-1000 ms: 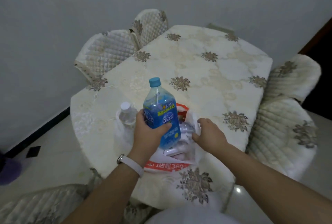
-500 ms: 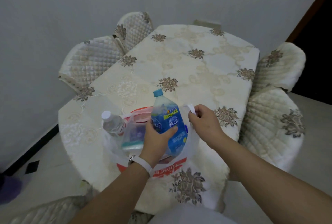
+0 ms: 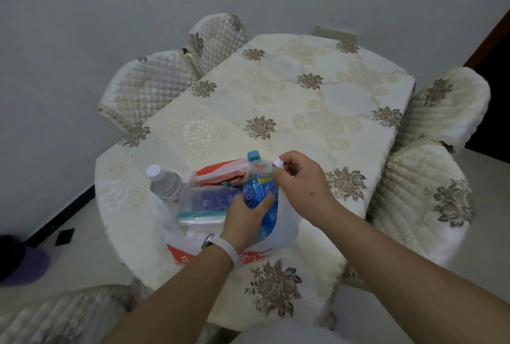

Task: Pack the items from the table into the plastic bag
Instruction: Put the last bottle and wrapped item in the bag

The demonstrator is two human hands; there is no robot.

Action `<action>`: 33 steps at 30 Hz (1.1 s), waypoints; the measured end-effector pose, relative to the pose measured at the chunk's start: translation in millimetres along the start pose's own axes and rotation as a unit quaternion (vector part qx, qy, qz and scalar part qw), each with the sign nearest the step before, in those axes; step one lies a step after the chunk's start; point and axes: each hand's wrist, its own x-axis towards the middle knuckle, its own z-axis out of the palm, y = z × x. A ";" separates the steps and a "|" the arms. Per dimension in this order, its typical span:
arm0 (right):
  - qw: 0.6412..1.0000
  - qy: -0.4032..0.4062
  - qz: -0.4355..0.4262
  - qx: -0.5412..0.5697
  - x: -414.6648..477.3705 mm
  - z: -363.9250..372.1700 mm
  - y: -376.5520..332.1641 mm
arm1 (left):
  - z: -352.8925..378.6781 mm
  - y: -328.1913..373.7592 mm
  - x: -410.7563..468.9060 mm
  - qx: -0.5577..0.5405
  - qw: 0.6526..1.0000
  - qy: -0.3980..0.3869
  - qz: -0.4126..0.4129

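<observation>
Since the earlier frame, the blue bottle (image 3: 261,200) has sunk lower into the bag (image 3: 284,229), and the right hand (image 3: 299,182) has lifted the bag's handle (image 3: 276,162) higher, up beside the bottle's cap. Left hand (image 3: 244,218): wrapped around the lower body of the blue bottle, thumb across the label, fingers behind; a firm, closed hold on the bottle. A white wristband (image 3: 225,247) sits on that wrist. Right hand: thumb and forefinger pinched narrowly on the white handle, holding the right side of the bag's mouth up and open. Blue bottle: tilted, its turquoise cap pointing away from the person, its lower half inside the bag, its neck and cap above the rim. Bag: white with red print, resting on the near end of the table (image 3: 303,111), mouth open upward. Inside it, left of the blue bottle, lies a clear pouch (image 3: 205,205) with bluish contents and a teal strip along its near edge; beyond it shows a red-and-white pack (image 3: 220,173), partly hidden. Clear bottle (image 3: 165,185): white cap, leaning at the bag's left side; whether it lies inside or just outside the bag cannot be told. Table: covered by a cream cloth with brown flower motifs, and ringed by quilted chairs (image 3: 149,86).
</observation>
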 end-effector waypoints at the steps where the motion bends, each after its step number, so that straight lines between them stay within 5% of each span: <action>1: 1.000 -0.004 -0.005 0.005 0.2 -1.4 -1.3 | 3.7 0.6 -1.5 -0.009 1.000 0.017 0.002; 6: 0.999 -0.024 -0.025 0.011 3.2 -9.2 2.0 | 20.9 11.7 -12.0 -0.099 0.992 0.072 -0.024; 11: 0.998 -0.053 -0.035 -0.020 8.6 -14.2 12.5 | 9.6 16.6 -20.0 0.024 0.999 0.043 0.000; 24: 0.986 -0.051 0.002 -0.156 -9.2 31.3 33.0 | -177.5 -58.1 -23.9 0.093 0.964 0.245 0.037; 33: 0.967 0.002 0.031 -0.254 -31.6 84.1 27.2 | -197.8 -91.7 44.4 0.175 0.981 0.089 -0.004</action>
